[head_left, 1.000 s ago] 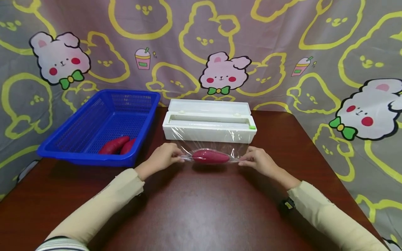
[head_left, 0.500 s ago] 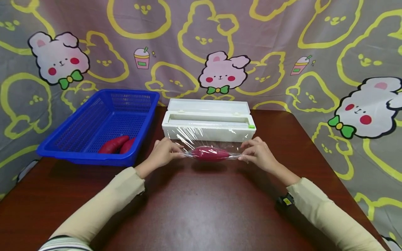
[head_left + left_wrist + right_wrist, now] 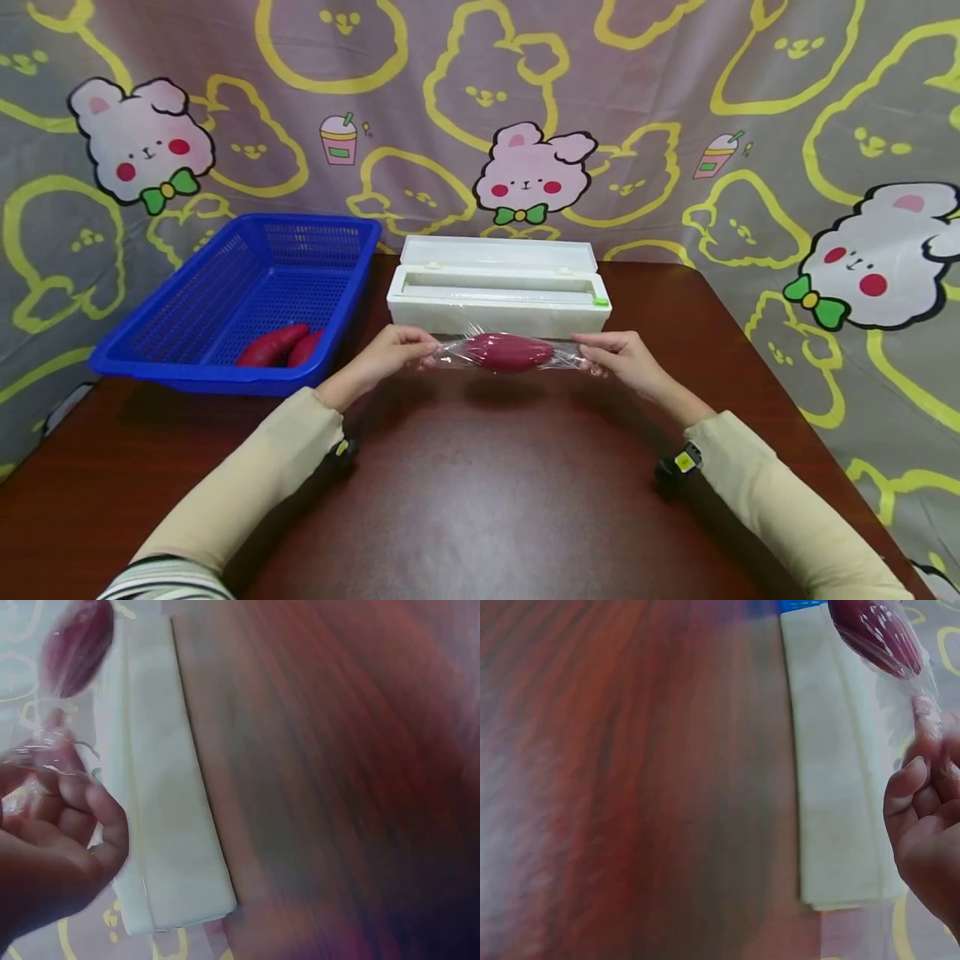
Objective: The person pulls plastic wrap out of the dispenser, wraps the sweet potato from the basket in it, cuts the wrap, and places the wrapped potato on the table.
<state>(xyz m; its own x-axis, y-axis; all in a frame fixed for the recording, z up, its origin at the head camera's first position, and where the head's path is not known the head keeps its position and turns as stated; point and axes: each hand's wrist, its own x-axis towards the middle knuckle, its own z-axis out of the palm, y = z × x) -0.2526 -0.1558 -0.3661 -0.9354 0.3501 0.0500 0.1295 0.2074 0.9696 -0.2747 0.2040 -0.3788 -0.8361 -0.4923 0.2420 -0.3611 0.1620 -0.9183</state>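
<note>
A red sweet potato (image 3: pixel 510 352) hangs above the table in clear plastic wrap (image 3: pixel 453 352), in front of a white cling film dispenser (image 3: pixel 498 316). My left hand (image 3: pixel 390 358) pinches the gathered film at the left end, and my right hand (image 3: pixel 630 364) pinches it at the right end. In the left wrist view, fingers of the left hand (image 3: pixel 60 825) curl into the film below the sweet potato (image 3: pixel 79 646). Shiny film also runs through the fingers of the right hand (image 3: pixel 934 817) in the right wrist view. The dispenser's lid (image 3: pixel 498 252) stands up, with a roll inside.
At the left stands a blue plastic basket (image 3: pixel 120 357) with two red sweet potatoes (image 3: pixel 273 343) in its near corner. A green slider (image 3: pixel 600 302) sits at the dispenser's right end. Behind the brown table (image 3: pixel 480 492) hangs a printed curtain (image 3: pixel 420 75).
Both hands have risen and moved toward the dispenser, carrying the sweet potato. The sheet between it and the dispenser has shortened, and the film ends look wider and more bunched at the fingers.
</note>
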